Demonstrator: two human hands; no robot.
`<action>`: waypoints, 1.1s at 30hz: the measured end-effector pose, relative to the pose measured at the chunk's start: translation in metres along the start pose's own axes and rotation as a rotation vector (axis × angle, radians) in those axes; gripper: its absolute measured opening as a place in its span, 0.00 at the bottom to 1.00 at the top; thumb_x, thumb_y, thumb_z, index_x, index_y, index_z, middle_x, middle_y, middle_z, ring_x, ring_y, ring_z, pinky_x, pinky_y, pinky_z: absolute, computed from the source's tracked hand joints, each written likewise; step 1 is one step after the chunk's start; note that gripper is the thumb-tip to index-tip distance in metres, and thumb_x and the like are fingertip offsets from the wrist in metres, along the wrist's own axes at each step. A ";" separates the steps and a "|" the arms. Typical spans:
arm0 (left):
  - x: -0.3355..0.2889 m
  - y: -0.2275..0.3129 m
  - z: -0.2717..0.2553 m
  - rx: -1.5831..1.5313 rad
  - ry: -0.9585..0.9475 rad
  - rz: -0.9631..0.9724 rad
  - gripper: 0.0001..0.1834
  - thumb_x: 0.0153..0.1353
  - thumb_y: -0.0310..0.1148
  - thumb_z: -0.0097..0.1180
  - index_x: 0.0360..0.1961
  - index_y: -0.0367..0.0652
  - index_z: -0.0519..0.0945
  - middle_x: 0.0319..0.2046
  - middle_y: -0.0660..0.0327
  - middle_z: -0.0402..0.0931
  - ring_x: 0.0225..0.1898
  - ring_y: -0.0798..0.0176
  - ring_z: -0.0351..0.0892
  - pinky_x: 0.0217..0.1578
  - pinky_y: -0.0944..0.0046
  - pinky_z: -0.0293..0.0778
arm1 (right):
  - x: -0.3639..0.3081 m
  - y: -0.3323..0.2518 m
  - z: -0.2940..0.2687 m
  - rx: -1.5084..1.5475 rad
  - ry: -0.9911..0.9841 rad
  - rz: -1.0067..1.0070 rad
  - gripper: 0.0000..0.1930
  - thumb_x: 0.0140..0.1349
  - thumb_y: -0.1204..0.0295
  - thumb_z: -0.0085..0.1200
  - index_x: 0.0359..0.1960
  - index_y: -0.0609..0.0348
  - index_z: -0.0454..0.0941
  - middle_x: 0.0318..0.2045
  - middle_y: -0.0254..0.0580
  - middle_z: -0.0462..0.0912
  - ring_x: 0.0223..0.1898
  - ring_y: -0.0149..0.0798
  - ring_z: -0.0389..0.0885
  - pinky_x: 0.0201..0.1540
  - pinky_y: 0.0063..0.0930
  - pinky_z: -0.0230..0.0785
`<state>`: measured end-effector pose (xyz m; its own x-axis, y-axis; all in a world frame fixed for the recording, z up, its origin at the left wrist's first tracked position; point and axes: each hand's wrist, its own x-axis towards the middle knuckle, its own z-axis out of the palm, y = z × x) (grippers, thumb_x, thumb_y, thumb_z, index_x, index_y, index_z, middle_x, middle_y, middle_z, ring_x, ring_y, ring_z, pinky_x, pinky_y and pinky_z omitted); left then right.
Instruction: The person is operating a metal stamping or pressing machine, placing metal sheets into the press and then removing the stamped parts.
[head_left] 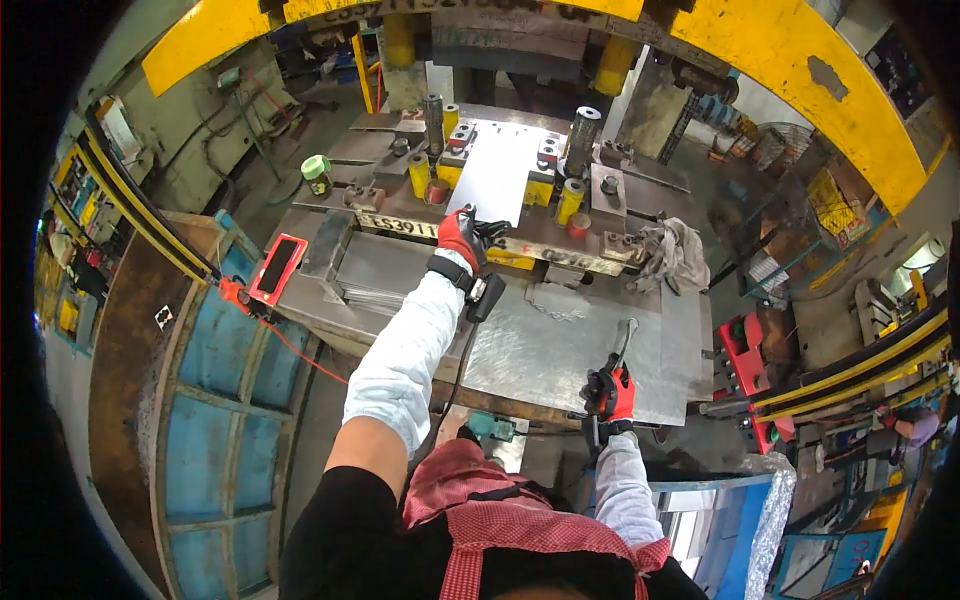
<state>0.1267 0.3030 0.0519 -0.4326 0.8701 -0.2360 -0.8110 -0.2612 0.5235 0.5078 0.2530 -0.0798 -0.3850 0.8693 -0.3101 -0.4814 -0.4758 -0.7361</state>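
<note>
Seen from above through a round fisheye view, a person in a red checked apron [540,528] and black top works at a large metal press, both arms reaching forward. The left hand [466,238], in a red and black glove, is at the near end of a bright white sheet [497,175]; its fingers meet the edge, but I cannot tell whether its grip is pinching the sheet or only resting against it. The sheet lies flat in the middle of the press, pointing away from the person, between yellow posts [418,176] and dark upright cylinders [583,135].

The right hand [610,392], gloved alike, is lower and well apart from the sheet. Its grip is closed around a slim metal tool [627,341], which points up and away over a shiny metal-topped counter [540,360].

Left of the sheet, a stack of grey metal plates [385,268] sits near the left forearm. Farther left are a red-framed dark panel [278,266] and a jar with a green lid [315,172]. A crumpled grey rag [672,255] hangs at the right of the press.
</note>
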 end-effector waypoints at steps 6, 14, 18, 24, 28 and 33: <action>-0.004 -0.004 0.009 -0.021 0.000 0.023 0.22 0.62 0.41 0.38 0.44 0.28 0.62 0.33 0.37 0.73 0.29 0.41 0.76 0.36 0.49 0.76 | -0.001 0.000 0.004 -0.059 0.097 -0.066 0.07 0.53 0.73 0.48 0.29 0.52 0.62 0.18 0.42 0.69 0.13 0.35 0.64 0.13 0.30 0.57; -0.014 -0.002 0.011 -0.027 -0.040 0.080 0.18 0.61 0.35 0.37 0.48 0.33 0.60 0.42 0.39 0.68 0.41 0.38 0.72 0.43 0.48 0.74 | -0.004 -0.003 0.005 -0.020 0.008 0.000 0.08 0.52 0.72 0.50 0.28 0.51 0.62 0.17 0.41 0.68 0.12 0.35 0.62 0.13 0.30 0.56; -0.007 -0.003 0.007 -0.060 -0.116 0.024 0.18 0.60 0.34 0.37 0.47 0.32 0.61 0.43 0.36 0.67 0.42 0.37 0.72 0.44 0.48 0.73 | 0.003 0.000 -0.008 -0.015 -0.006 0.007 0.07 0.53 0.72 0.49 0.28 0.50 0.61 0.16 0.38 0.66 0.11 0.35 0.61 0.12 0.29 0.54; 0.015 -0.002 -0.021 0.016 -0.184 0.058 0.18 0.62 0.36 0.33 0.47 0.33 0.61 0.43 0.35 0.67 0.42 0.38 0.72 0.45 0.48 0.72 | 0.000 -0.001 0.006 0.000 0.011 -0.021 0.06 0.54 0.74 0.47 0.32 0.51 0.63 0.14 0.37 0.65 0.11 0.33 0.62 0.13 0.29 0.56; 0.013 -0.012 -0.011 0.056 -0.127 0.099 0.20 0.61 0.39 0.37 0.45 0.32 0.61 0.38 0.37 0.70 0.37 0.38 0.74 0.39 0.50 0.75 | 0.001 0.002 -0.003 0.019 0.003 -0.040 0.05 0.54 0.73 0.47 0.31 0.51 0.63 0.15 0.38 0.66 0.12 0.34 0.63 0.14 0.30 0.57; 0.015 -0.001 -0.014 0.056 -0.094 0.138 0.14 0.61 0.39 0.41 0.35 0.37 0.68 0.28 0.47 0.75 0.27 0.51 0.76 0.30 0.57 0.75 | 0.003 0.009 -0.001 0.001 -0.010 -0.056 0.06 0.54 0.73 0.48 0.30 0.51 0.64 0.16 0.39 0.67 0.12 0.36 0.65 0.15 0.32 0.59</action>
<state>0.1154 0.3102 0.0366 -0.4978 0.8634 -0.0822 -0.7217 -0.3598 0.5913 0.5031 0.2518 -0.0876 -0.3653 0.8931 -0.2627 -0.5034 -0.4269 -0.7513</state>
